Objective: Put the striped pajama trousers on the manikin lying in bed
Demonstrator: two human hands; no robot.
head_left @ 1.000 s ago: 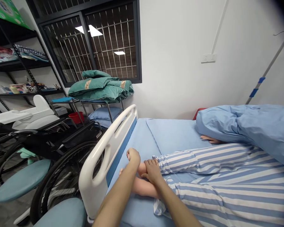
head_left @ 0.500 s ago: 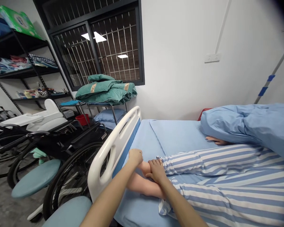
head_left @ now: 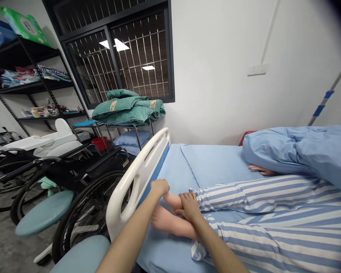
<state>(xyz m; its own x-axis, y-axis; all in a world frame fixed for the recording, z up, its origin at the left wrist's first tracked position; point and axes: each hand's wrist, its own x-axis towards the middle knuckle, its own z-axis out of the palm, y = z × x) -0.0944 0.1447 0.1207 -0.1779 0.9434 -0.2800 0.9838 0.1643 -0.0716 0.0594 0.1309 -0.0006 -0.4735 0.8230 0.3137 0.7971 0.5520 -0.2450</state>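
Two bare feet stick out of blue-and-white striped trousers (head_left: pixel 244 193) on the bed; whether they belong to a person or a manikin I cannot tell. My left hand (head_left: pixel 160 186) is closed around the front of the far foot (head_left: pixel 172 201), hiding its toes. Just above that foot, my right hand (head_left: pixel 189 205) wraps over the ankle, beside the gathered trouser cuff. The near foot (head_left: pixel 169 222) lies on the light blue sheet (head_left: pixel 216 159), under my forearms and untouched by my fingers. Another hand (head_left: pixel 262 170) shows from under the blue quilt (head_left: pixel 301 149).
A white bed end board (head_left: pixel 125 189) rises left of the feet. Beyond it stand a wheelchair (head_left: pixel 88 182) and round blue-green stools (head_left: pixel 45 212). Green folded bedding (head_left: pixel 130 110) lies below the window. Shelves (head_left: pixel 31 89) are at far left, a pole (head_left: pixel 326 94) at right.
My left hand has shifted slightly left and turned with the front of the far foot. My right hand stays on the ankle. More of the near foot's toes shows.
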